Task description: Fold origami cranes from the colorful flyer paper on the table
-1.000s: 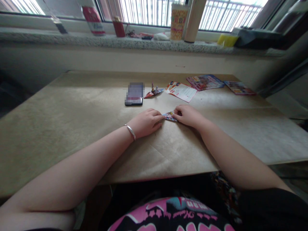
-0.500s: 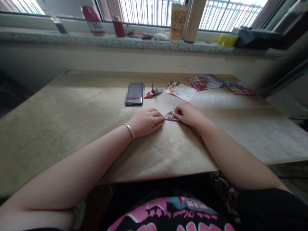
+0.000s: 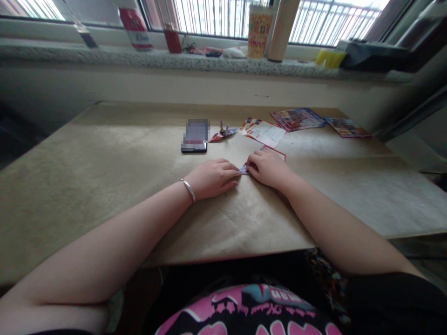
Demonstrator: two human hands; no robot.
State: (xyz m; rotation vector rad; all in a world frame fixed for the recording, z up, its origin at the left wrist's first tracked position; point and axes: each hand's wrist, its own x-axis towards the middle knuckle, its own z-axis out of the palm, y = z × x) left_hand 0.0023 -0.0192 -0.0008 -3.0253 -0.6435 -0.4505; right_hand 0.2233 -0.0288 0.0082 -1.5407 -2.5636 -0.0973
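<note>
A small piece of colourful printed paper (image 3: 244,169) lies on the brown-paper-covered table (image 3: 104,177), mostly hidden under my fingers; a red-edged corner of it (image 3: 277,153) sticks out behind my right hand. My left hand (image 3: 211,177), with a silver bangle at the wrist, has its fingers curled and pressed on the paper's left end. My right hand (image 3: 267,168) is closed over the paper's right part, fingertips meeting the left hand's.
A dark phone (image 3: 194,136) and a folded paper crane (image 3: 223,132) lie just beyond my hands. Printed leaflets (image 3: 265,132) and booklets (image 3: 298,118) are at the far right. Cups, a red can and clutter stand on the stone windowsill (image 3: 174,58).
My right hand has slid left over the paper, covering most of it, and a red-edged corner has appeared behind that hand. My left hand has barely moved.
</note>
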